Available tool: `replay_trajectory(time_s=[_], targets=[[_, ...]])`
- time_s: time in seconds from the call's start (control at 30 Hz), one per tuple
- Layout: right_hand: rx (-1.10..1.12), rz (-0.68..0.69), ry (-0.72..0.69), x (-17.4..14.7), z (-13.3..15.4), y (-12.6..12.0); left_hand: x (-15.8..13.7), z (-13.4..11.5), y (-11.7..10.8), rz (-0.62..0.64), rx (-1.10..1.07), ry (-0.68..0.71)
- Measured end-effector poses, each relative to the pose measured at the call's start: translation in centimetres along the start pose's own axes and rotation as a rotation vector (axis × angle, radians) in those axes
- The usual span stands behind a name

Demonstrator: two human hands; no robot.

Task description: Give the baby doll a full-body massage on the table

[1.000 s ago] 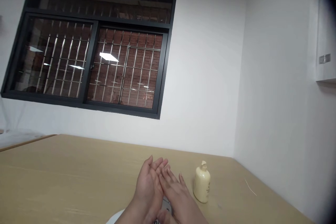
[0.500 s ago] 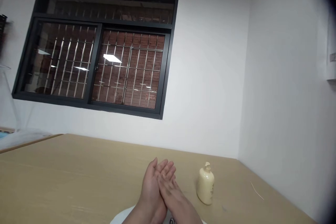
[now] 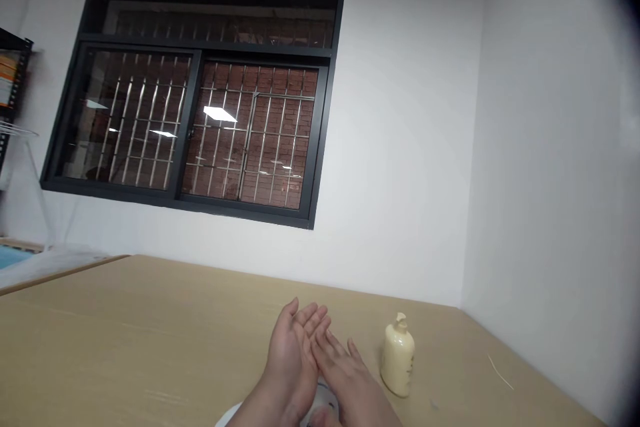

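Note:
Palm up, my left hand [image 3: 295, 357] is held above the front of the table with its fingers stretched out. My right hand [image 3: 345, 370] lies palm down against the fingers and palm edge of the left, its own fingers extended and the thumb hidden. I see nothing held in either one. Under the wrists shows part of a white rounded thing [image 3: 229, 415] with dark marks; my arms cover most of it. To the right of my hands a cream pump bottle [image 3: 399, 360] stands upright, apart from them.
The wooden table [image 3: 165, 307] reaches back to a white wall [image 3: 400, 147] with a barred window [image 3: 195, 100]. A thin pale strip [image 3: 500, 373] lies at the right. At the far left are clear plastic sheeting [image 3: 55, 259] and a black shelf [image 3: 17, 67].
My right hand has slid back along the left palm toward me and to the right, uncovering more of the left palm and fingers. The view has turned slightly left. The bottle stays put.

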State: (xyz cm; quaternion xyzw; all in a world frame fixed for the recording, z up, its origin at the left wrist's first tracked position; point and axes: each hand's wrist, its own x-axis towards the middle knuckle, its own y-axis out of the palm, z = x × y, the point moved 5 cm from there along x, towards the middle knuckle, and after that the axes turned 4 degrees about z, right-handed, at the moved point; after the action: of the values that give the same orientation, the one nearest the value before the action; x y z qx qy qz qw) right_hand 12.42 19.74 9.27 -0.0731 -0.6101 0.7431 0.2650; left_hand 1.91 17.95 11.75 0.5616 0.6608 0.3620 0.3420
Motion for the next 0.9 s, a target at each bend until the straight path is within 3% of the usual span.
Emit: replay_trajectory(time_s=[0.13,0.27,0.47,0.57,0.73,0.83,0.9], targets=[[0.038,-0.015,-0.106,0.4,0.5,0.8,0.1,-0.7,-0.1,0.013,0.001,0.031],[0.022,-0.069,-0.189,1.0,0.6,1.8,-0.3,0.2,0.0,0.010,-0.008,-0.011],[-0.047,-0.090,-0.059,0.9,-0.2,1.3,-1.2,2.8,0.7,-0.010,-0.083,-0.106],[-0.084,-0.131,-0.056,0.0,-0.2,0.3,-1.5,2.9,1.0,-0.006,-0.088,-0.134],[-0.064,-0.285,-0.077,-1.9,0.8,-1.6,-1.9,0.3,1.0,0.086,0.004,0.038],[0.035,-0.353,-0.013,-3.1,1.4,-2.9,-2.0,-0.8,-0.6,0.070,0.153,0.169],[0.097,-0.407,0.028,-3.7,1.7,-3.9,-2.2,-1.0,-2.5,0.075,0.385,0.251]])
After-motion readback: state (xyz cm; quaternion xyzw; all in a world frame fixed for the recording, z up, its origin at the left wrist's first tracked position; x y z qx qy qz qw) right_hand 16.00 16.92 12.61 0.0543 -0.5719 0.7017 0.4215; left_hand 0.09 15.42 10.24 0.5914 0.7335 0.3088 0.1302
